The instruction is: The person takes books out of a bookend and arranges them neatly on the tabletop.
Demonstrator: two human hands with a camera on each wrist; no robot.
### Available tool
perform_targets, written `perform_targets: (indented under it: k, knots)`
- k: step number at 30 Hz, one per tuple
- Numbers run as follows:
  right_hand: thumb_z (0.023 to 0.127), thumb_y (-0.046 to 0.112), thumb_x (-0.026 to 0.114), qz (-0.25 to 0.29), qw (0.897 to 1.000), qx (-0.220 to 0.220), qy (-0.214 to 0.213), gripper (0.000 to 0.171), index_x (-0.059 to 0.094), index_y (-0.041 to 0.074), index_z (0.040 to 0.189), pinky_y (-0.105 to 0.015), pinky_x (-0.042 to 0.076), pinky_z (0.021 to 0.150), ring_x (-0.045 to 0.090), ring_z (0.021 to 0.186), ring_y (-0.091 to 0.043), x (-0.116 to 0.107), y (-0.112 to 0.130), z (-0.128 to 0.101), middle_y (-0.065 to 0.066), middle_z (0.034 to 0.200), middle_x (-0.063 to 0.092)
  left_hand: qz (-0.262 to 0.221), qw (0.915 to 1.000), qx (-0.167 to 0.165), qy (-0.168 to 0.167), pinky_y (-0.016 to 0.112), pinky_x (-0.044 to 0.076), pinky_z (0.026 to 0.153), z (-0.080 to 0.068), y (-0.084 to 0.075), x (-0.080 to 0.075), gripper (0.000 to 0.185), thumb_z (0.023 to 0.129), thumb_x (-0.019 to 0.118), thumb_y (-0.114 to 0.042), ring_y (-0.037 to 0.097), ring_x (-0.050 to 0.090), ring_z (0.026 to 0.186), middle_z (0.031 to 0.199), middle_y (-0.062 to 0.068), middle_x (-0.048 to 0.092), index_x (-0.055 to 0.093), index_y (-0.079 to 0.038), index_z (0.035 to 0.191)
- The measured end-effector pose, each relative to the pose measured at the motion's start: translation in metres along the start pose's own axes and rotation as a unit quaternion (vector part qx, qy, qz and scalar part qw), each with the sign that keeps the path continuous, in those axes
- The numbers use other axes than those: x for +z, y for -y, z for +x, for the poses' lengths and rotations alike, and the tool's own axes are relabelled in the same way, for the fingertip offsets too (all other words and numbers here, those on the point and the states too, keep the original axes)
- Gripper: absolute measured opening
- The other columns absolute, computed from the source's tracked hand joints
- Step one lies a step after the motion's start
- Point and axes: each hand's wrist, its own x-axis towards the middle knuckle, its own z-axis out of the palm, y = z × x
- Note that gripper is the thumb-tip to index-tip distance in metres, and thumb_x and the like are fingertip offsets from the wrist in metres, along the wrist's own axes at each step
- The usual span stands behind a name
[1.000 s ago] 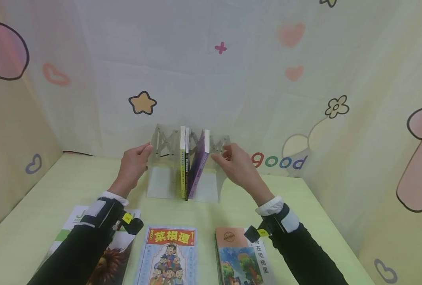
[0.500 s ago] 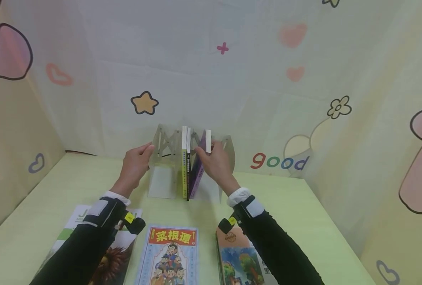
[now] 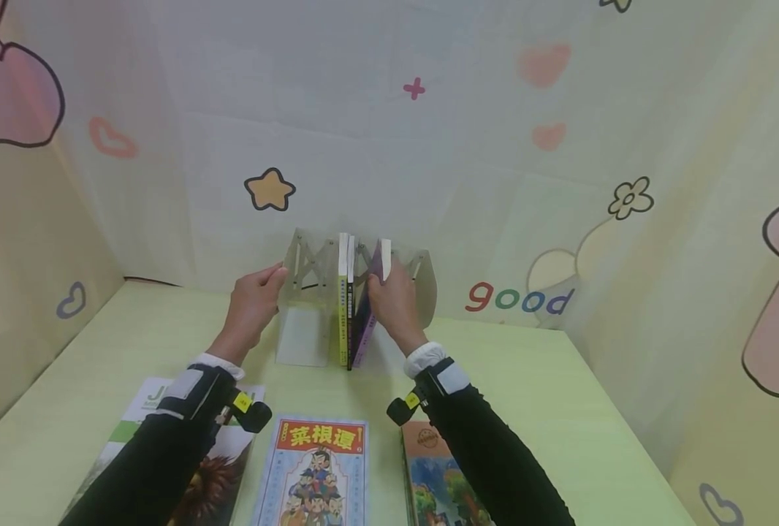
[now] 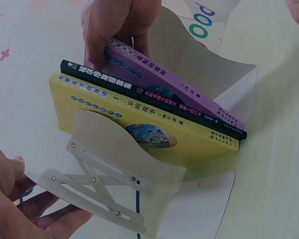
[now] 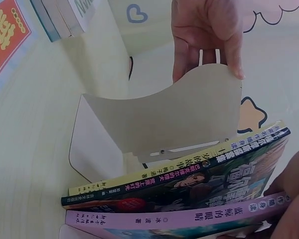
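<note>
The left hand [image 3: 254,303] pinches the left panel of the book stand [image 3: 302,336], set far back on the tabletop [image 3: 527,380]; the right hand [image 3: 396,303] grips the purple book [image 4: 172,82] near its top. That book leans right, parted at the top from the upright dark book [image 4: 189,113]; the yellow book [image 4: 144,119] adjoins on the left. Bare base shows left of it, and tabletop stretches from the stand to the right edge. Spines read 蓝鲸的眼睛 (purple), 巴斯克维尔的猎犬 (dark), 十三岁的故事 (yellow). Near centre, a flat book [image 3: 313,467] reads 菜根谭; the far backdrop [image 3: 363,146] says "good".
</note>
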Motion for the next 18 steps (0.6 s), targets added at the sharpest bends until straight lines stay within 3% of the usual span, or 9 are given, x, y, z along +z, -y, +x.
perform_targets:
  k: [11, 18]
  knots:
    - [0.105, 0.013, 0.054, -0.019, 0.999, -0.047, 0.0, 0.048, 0.045, 0.003, 0.151, -0.051, 0.058, 0.092, 0.066, 0.114, -0.035, -0.003, -0.001, -0.019, -0.022, 0.138, 0.062, 0.014, 0.9998, 0.009, -0.005, 0.025, 0.048, 0.074, -0.002, 0.0, 0.001, 0.05, 0.111, 0.047, -0.037, 0.03, 0.058, 0.108, 0.155, 0.017, 0.047, 0.047, -0.011, 0.154]
    - [0.104, 0.008, 0.054, 0.02, 0.993, -0.117, -0.024, 0.046, 0.048, 0.003, 0.15, -0.049, 0.052, 0.103, 0.062, 0.123, -0.03, -0.008, -0.007, -0.047, -0.016, 0.138, 0.062, 0.02, 0.9997, 0.012, -0.002, 0.024, 0.044, 0.063, -0.003, -0.001, 0.0, 0.051, 0.111, 0.047, -0.038, 0.018, 0.053, 0.082, 0.151, 0.018, 0.053, 0.047, -0.011, 0.154]
